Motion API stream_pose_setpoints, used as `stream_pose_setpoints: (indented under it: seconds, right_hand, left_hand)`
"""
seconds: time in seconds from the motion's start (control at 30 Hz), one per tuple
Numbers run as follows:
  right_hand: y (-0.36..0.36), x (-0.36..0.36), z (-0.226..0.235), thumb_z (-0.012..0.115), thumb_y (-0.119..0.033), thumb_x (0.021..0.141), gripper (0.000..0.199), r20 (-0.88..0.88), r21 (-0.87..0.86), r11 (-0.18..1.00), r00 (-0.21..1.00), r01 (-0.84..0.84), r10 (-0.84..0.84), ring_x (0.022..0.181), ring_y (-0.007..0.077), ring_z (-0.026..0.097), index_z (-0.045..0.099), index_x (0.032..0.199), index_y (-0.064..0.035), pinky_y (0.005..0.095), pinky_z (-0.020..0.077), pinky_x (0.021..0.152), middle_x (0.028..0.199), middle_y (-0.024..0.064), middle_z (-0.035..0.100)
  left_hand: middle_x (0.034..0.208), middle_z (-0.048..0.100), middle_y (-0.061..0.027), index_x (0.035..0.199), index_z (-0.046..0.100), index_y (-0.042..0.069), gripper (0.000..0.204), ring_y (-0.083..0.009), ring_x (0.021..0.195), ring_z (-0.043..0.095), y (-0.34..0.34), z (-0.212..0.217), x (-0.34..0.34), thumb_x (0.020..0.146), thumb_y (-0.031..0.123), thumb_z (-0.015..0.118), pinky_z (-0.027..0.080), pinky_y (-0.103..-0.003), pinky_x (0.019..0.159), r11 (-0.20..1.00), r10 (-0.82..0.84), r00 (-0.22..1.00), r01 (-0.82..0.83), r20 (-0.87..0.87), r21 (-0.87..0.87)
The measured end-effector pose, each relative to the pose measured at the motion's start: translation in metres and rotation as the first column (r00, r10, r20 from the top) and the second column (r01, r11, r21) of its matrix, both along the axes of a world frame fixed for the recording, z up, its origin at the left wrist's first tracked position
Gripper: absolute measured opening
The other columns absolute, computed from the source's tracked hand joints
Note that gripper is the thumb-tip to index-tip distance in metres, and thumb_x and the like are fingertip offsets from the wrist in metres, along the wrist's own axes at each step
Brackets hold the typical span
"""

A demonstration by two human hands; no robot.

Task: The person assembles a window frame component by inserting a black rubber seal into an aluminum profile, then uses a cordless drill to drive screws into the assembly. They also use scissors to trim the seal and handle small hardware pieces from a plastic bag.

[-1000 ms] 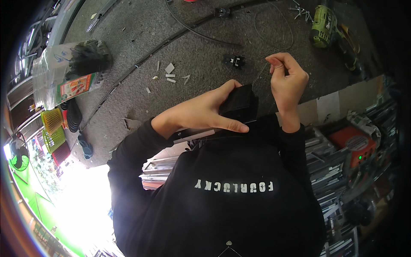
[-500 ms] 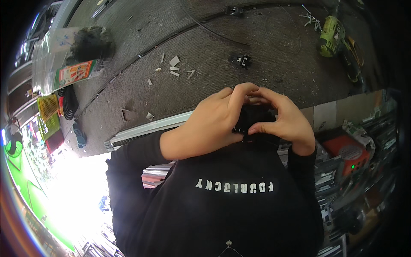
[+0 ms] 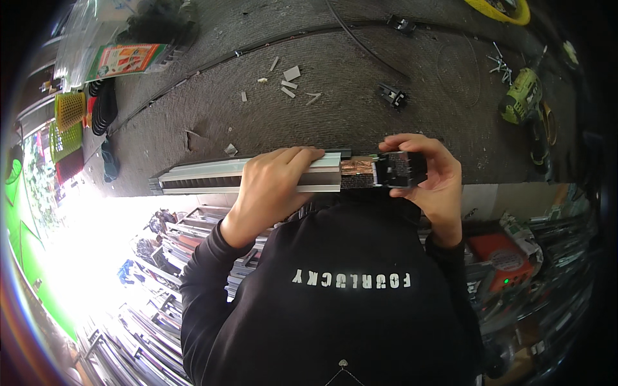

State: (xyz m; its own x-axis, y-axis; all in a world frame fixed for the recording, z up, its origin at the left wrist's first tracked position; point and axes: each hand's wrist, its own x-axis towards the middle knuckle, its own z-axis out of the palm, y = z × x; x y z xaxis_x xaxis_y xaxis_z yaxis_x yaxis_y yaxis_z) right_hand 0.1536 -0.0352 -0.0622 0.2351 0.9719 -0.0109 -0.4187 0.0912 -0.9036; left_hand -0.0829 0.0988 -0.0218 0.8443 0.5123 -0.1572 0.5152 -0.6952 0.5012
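The left hand (image 3: 273, 186) covers the middle stretch of the pale metal rail (image 3: 199, 175), so that part of its face cannot be seen. The right hand (image 3: 428, 177) wraps the small black block (image 3: 400, 169) at the rail's end; its far side is hidden by the fingers. The yellow ring (image 3: 505, 8) at the top right is cut off by the frame edge. The lower left is washed out by glare, and the stacked strips (image 3: 161, 321) there are perhaps more rails.

A long grey metal rail (image 3: 212, 175) lies level, a black block (image 3: 400, 170) at its end.
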Motion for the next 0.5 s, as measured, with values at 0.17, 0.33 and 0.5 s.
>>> stream_pose_setpoints:
  seconds: [0.17,0.33,0.5]
  right_hand:
    - [0.001,-0.033,-0.025,0.081,0.001,0.08,0.06,-0.27,0.057,0.995,0.96,0.088,-0.069,0.128,0.0348,0.058,0.052,0.132,-0.0044,0.0448,0.0495,0.109,0.128,0.0135,0.059]
    - [-0.011,-0.052,-0.043,0.08,-0.02,0.088,0.067,-0.215,0.082,0.982,0.965,0.172,-0.151,0.13,0.0376,0.056,0.042,0.141,-0.0079,0.0509,0.0362,0.117,0.133,0.0128,0.055]
    - [-0.004,-0.059,-0.053,0.078,-0.041,0.087,0.079,-0.222,0.013,0.979,0.956,0.202,-0.194,0.13,0.0376,0.051,0.037,0.146,-0.01,0.0586,0.0282,0.118,0.131,0.0138,0.055]
  left_hand:
    - [0.114,0.071,-0.0089,0.122,0.066,0.01,0.066,-0.0279,0.109,0.068,0.004,0.014,0.004,0.061,0.025,0.088,0.054,-0.041,0.093,1.0,-0.017,0.999,0.017,-0.036,-0.011]
    - [0.133,0.066,-0.0127,0.135,0.062,0.008,0.093,-0.0288,0.137,0.052,0.069,0.027,-0.112,0.071,0.075,0.072,0.023,-0.052,0.122,0.903,0.402,0.891,-0.347,0.21,-0.255]
    - [0.156,0.034,-0.03,0.152,0.034,-0.006,0.102,-0.0447,0.147,0.031,0.124,-0.019,-0.299,0.096,0.078,0.016,0.018,-0.056,0.124,0.655,0.747,0.399,-0.307,0.531,-0.691]
